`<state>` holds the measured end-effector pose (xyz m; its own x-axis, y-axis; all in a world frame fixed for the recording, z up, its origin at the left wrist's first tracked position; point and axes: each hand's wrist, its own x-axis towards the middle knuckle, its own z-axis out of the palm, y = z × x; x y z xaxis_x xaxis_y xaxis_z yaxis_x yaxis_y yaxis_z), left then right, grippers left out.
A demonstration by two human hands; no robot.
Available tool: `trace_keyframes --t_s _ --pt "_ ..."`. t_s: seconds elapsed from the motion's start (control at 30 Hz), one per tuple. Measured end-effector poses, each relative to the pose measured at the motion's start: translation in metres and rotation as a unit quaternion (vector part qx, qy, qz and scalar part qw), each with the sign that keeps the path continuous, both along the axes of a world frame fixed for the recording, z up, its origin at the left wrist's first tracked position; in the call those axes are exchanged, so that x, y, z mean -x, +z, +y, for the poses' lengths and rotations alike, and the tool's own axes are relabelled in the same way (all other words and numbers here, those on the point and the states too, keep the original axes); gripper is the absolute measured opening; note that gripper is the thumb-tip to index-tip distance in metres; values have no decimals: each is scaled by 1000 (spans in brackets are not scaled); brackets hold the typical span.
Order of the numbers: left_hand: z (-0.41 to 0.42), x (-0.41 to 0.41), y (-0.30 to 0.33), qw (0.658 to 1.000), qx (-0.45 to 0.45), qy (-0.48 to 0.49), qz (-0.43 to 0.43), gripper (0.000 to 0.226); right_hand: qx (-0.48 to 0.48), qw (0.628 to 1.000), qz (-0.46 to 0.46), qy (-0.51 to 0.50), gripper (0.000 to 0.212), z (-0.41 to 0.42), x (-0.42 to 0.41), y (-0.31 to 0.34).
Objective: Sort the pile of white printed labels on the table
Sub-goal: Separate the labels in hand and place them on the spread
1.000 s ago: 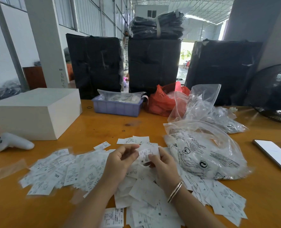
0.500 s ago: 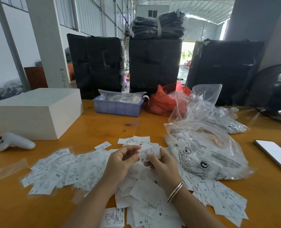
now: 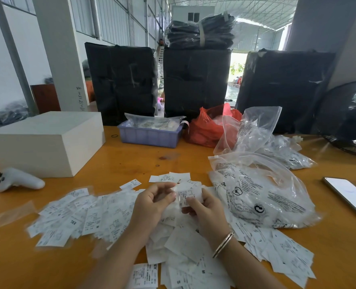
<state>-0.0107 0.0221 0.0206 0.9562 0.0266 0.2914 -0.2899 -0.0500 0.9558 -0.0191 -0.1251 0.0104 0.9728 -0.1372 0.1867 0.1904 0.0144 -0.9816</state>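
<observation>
White printed labels [image 3: 85,217] lie spread over the orange table [image 3: 131,159], in a band to the left, a heap under my wrists and a patch at the lower right [image 3: 285,255]. My right hand [image 3: 206,211], with a bracelet on its wrist, holds a small stack of labels [image 3: 188,193] just above the heap. My left hand [image 3: 152,203] is beside it, fingers curled, thumb and fingertips at the stack's left edge.
A white box [image 3: 45,142] and a white controller [image 3: 18,180] sit at the left. A blue tray [image 3: 150,136], a red bag [image 3: 208,126] and clear plastic bags [image 3: 262,197] lie behind and right. A phone [image 3: 348,195] lies at the far right, a black fan [image 3: 348,117] behind it.
Both hands stay over the heap. The stack in my right hand has shifted slightly, and my left fingers have worked along its edge.
</observation>
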Motion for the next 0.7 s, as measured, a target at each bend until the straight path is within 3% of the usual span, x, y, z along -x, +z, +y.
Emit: trace_keyframes --t_s 0.1,0.23,0.37,0.7 --pt "2 0 1 1000 9 8 -1 22 -27 1000 8 2 25 -1 0 0" --pt "1 1 3 1000 10 -7 -1 25 -116 993 6 23 5 -3 2 5" --pt "0 5 5 999 9 -41 -7 26 -173 984 11 29 7 -6 3 8" --pt "0 9 8 998 25 -58 -9 33 -155 986 36 51 6 -6 1 6"
